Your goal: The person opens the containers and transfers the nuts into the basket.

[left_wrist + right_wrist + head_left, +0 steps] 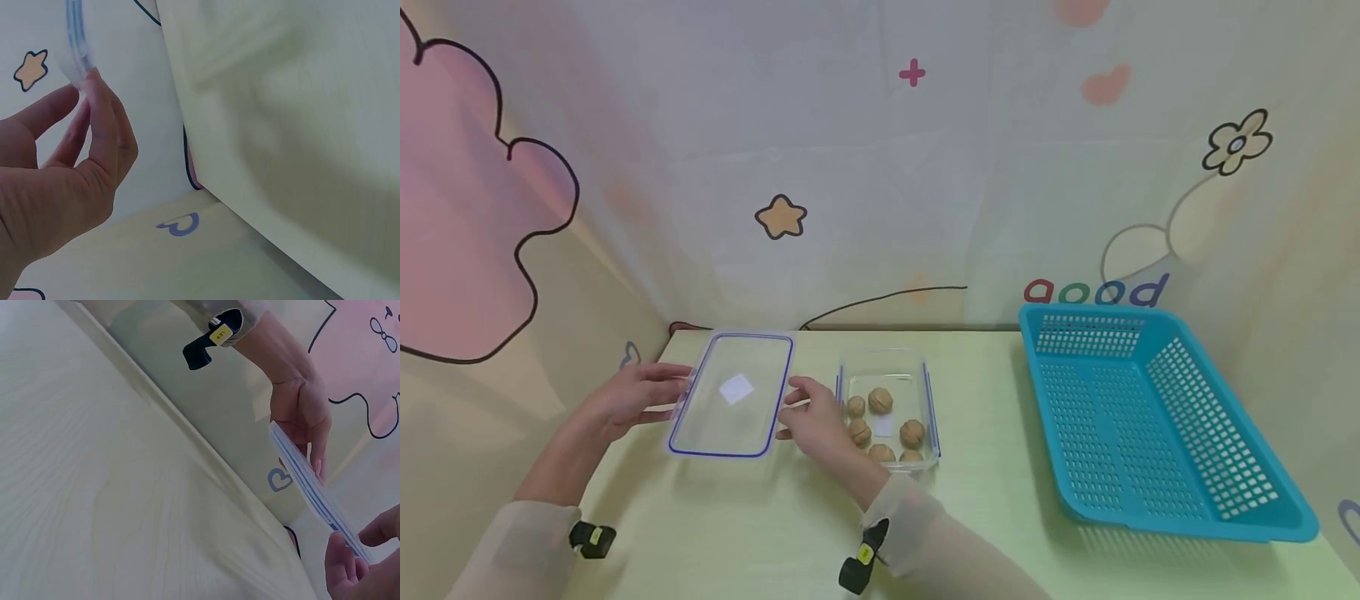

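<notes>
A clear plastic lid [707,421] with a blue sealing ring and a small white label is held above the table, left of the box. My left hand [634,396] pinches the lid's left edge between thumb and fingers, as the left wrist view also shows with the lid's edge [76,37]. At the opposite edge my right hand [823,423] grips the lid with its thumb and fingertips. Just right of that hand stands an uncovered clear box [933,408], several walnuts [880,401] inside it. My right forearm partly covers the box's near left corner.
A blue perforated plastic basket [1048,433] stands on the right side of the pale table [737,533]. A printed cloth wall [880,167] rises behind the table's back edge and along the sides.
</notes>
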`<state>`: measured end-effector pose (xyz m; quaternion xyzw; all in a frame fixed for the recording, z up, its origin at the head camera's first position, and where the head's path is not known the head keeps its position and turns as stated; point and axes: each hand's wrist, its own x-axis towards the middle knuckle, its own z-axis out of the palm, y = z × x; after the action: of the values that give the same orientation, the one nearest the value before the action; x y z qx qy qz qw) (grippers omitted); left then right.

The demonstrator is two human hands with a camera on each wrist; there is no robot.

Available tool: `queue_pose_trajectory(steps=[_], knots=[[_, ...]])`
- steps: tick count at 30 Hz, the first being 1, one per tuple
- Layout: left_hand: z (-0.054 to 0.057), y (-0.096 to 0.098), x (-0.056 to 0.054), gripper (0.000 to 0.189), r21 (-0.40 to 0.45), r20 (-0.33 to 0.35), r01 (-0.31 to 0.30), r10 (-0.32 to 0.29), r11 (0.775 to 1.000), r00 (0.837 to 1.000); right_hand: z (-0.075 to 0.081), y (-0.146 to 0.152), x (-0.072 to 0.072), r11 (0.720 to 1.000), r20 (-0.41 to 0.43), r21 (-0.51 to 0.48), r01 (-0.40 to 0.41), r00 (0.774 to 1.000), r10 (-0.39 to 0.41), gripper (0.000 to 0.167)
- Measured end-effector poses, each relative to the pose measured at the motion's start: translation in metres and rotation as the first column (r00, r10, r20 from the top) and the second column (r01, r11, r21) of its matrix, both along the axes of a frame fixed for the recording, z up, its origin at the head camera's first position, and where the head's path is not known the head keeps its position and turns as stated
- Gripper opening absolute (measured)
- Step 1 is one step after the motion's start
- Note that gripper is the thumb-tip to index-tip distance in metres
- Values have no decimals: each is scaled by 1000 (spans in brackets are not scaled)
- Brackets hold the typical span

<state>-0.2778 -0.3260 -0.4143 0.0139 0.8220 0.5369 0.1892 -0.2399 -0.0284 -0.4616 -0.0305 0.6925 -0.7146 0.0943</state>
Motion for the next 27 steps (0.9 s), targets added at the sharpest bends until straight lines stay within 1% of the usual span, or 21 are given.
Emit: queue_pose_trajectory(steps=[2,6,9,10,12,16,20,24,27], knots=[[-3,-4,0,59,-7,14,0,0,1000,1000,-4,-6,0,1000,0,2,12,1000,-12,57],[-10,-9,0,55,-36,16,3,-2,999,1000,-13,-18,0,997,27,14,77,997,-78,54],[-18,-11,-3,53,-69,14,8,-7,998,1000,-20,-25,0,993,33,24,118,992,-118,51],[-21,-11,-3,52,-77,21,2,-1,997,1000,-23,-27,-1,991,32,30,128,991,-129,50],[-28,-11,-5,51,-87,33,-4,7,996,999,-29,-30,-1,989,14,50,141,990,-142,48],[-45,-12,-8,49,-111,53,-23,29,994,998,-41,-33,-4,985,-15,82,152,988,-151,46],[-57,-10,-10,47,-142,36,-46,51,989,998,-47,-33,-5,978,-42,138,159,987,-155,47],[-65,-7,-10,46,-171,6,-76,78,982,997,-50,-33,-7,961,-74,225,160,986,-147,45],[-68,-7,-8,45,-196,-4,-97,98,976,995,-53,-34,-8,949,-98,280,143,988,-120,42]])
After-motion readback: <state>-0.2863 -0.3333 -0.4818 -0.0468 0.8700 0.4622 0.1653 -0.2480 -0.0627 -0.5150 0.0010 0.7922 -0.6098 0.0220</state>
